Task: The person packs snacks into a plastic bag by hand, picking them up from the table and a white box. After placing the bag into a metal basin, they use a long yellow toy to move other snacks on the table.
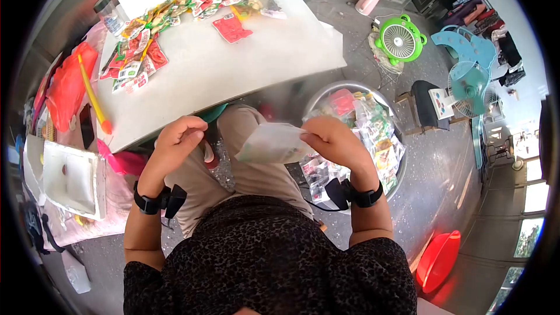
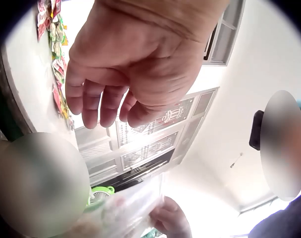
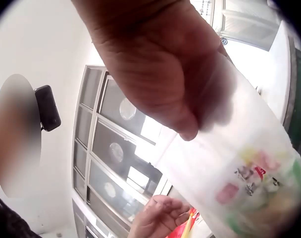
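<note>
My right hand (image 1: 337, 141) pinches a translucent white plastic pouch (image 1: 269, 143) at its edge, thumb on one side. In the right wrist view the pouch (image 3: 229, 163) hangs tilted, with coloured print in its lower part. My left hand (image 1: 178, 143) is held above the lap to the left of the pouch, apart from it. The left wrist view shows that left hand (image 2: 135, 64) with palm visible, fingers loosely bent and nothing in them. Under the right hand stands a metal basin (image 1: 344, 84) filled with printed packets (image 1: 382, 131).
A white table (image 1: 280, 52) ahead bears a heap of colourful packets (image 1: 146, 41) and one separate red packet (image 1: 232, 28). A white foam box (image 1: 73, 178) sits at left. Right of the table are a green fan (image 1: 401, 39) and, farther down, a red basin (image 1: 440, 262).
</note>
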Demonstrator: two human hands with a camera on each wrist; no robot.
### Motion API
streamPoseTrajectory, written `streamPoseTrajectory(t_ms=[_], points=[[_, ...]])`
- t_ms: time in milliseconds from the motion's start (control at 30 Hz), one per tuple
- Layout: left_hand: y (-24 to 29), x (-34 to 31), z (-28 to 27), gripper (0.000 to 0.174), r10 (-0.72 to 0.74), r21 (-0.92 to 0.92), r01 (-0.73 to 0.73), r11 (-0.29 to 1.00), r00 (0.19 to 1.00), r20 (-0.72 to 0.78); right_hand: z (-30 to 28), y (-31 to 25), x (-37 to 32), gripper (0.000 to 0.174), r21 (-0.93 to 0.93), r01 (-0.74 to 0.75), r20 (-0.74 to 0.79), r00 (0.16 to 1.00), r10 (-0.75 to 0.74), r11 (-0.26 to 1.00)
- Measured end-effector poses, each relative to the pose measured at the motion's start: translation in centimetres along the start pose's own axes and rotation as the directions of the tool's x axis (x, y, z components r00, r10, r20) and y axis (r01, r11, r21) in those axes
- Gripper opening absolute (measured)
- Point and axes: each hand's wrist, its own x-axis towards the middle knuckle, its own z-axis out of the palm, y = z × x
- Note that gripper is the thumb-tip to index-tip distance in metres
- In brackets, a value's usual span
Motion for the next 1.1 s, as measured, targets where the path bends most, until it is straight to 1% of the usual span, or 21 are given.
streamPoseTrajectory(t_ms=[67, 133, 167, 233, 333, 367, 400, 467, 500, 600, 633, 700, 833, 867, 900, 933, 967, 1000, 1033, 1067, 1100], points=[[-3.2, -0.5, -1.2, 0.015, -0.048, 0.156, 0.055, 0.986, 0.998, -0.049, -0.5, 2.2, -3.0, 0.012, 0.015, -0.165, -0.054, 0.985, 0.166, 0.986], [-6.8, -1.4, -2.5, 0.016, -0.076, 0.296, 0.103, 0.95, 0.992, -0.1, -1.2, 4.8, -5.8, 0.013, 0.027, -0.383, -0.062, 0.921, 0.384, 0.924], [-8.3, -2.0, -3.0, 0.017, -0.06, 0.39, 0.104, 0.915, 0.99, -0.124, -1.4, 6.3, -7.1, 0.013, 0.061, -0.448, -0.092, 0.887, 0.452, 0.892], [-10.3, -2.8, -3.7, 0.019, -0.012, 0.565, 0.104, 0.819, 0.986, -0.164, -1.7, 8.9, -9.5, 0.012, 0.153, -0.522, -0.158, 0.825, 0.542, 0.839], [-11.3, -3.2, -4.2, 0.019, 0.187, 0.759, -0.095, 0.644, 0.982, -0.035, -1.8, 13.1, -13.4, 0.011, 0.289, -0.616, -0.202, 0.709, 0.676, 0.733], [-11.8, -3.5, -3.9, 0.016, 0.222, 0.814, -0.088, 0.575, 0.974, -0.052, -2.0, 14.2, -14.6, 0.01, 0.373, -0.652, -0.17, 0.651, 0.74, 0.66], [-12.0, -3.7, -3.6, 0.015, 0.233, 0.832, -0.084, 0.549, 0.971, -0.056, -2.2, 15.3, -16.0, 0.011, 0.296, -0.693, -0.164, 0.641, 0.75, 0.657], [-12.1, -3.9, -3.3, 0.014, 0.266, 0.868, -0.075, 0.491, 0.961, -0.068, -2.0, 17.3, -18.9, 0.01, 0.327, -0.739, -0.167, 0.568, 0.806, 0.589], [-12.2, -3.9, -3.2, 0.014, 0.264, 0.87, -0.065, 0.488, 0.961, -0.077, -1.7, 18.4, -20.5, 0.01, 0.38, -0.755, -0.169, 0.511, 0.843, 0.534], [-12.5, -4.1, -3.0, 0.015, 0.271, 0.878, -0.045, 0.477, 0.958, -0.098, -1.7, 19.8, -24.8, 0.008, 0.384, -0.829, -0.153, 0.378, 0.913, 0.407], [-12.8, -4.2, -3.1, 0.015, 0.278, 0.881, -0.047, 0.471, 0.956, -0.098, -1.5, 20.7, -26.7, 0.008, 0.439, -0.817, -0.155, 0.341, 0.927, 0.374], [-13.2, -4.1, -3.2, 0.016, 0.279, 0.886, -0.044, 0.462, 0.955, -0.098, -1.8, 22.3, -30.4, 0.008, 0.367, -0.855, -0.256, 0.284, 0.924, 0.365], [-13.2, -4.0, -3.2, 0.015, 0.257, 0.895, -0.026, 0.446, 0.961, -0.1, -2.2, 22.6, -34.0, 0.008, 0.268, -0.911, -0.455, 0.167, 0.875, 0.314], [-13.2, -4.0, -3.2, 0.015, 0.254, 0.897, -0.02, 0.442, 0.961, -0.104, -1.9, 22.8, -34.4, 0.008, 0.239, -0.922, -0.504, 0.149, 0.851, 0.303], [-13.2, -4.0, -3.2, 0.015, 0.25, 0.895, -0.021, 0.445, 0.963, -0.101, -0.7, 23.4, -34.8, 0.012, 0.158, -0.925, -0.572, 0.2, 0.795, 0.346], [-13.2, -4.0, -3.2, 0.014, 0.246, 0.894, -0.022, 0.448, 0.964, -0.1, 0.2, 22.8, -33.9, 0.015, 0.028, -0.95, -0.586, 0.236, 0.775, 0.311], [-13.2, -4.0, -3.3, 0.014, 0.242, 0.893, -0.022, 0.449, 0.965, -0.098, 1.9, 23.6, -33.8, 0.017, -0.006, -0.934, -0.604, 0.288, 0.743, 0.357], [-13.2, -4.1, -3.3, 0.014, 0.242, 0.893, -0.026, 0.449, 0.966, -0.094, 3.3, 22.8, -32.1, 0.017, -0.032, -0.946, -0.568, 0.283, 0.773, 0.323], [-13.1, -4.1, -3.3, 0.014, 0.242, 0.893, -0.03, 0.45, 0.966, -0.09, 5.1, 22.6, -31.1, 0.018, -0.039, -0.933, -0.527, 0.322, 0.786, 0.357], [-13.1, -4.1, -3.3, 0.014, 0.241, 0.892, -0.033, 0.45, 0.967, -0.086, 6.9, 22.8, -30.4, 0.02, -0.001, -0.936, -0.446, 0.314, 0.838, 0.351], [-13.0, -4.1, -3.3, 0.014, 0.241, 0.891, -0.03, 0.452, 0.966, -0.09, 8.7, 23.7, -30.3, 0.021, -0.041, -0.915, -0.343, 0.391, 0.854, 0.402]])
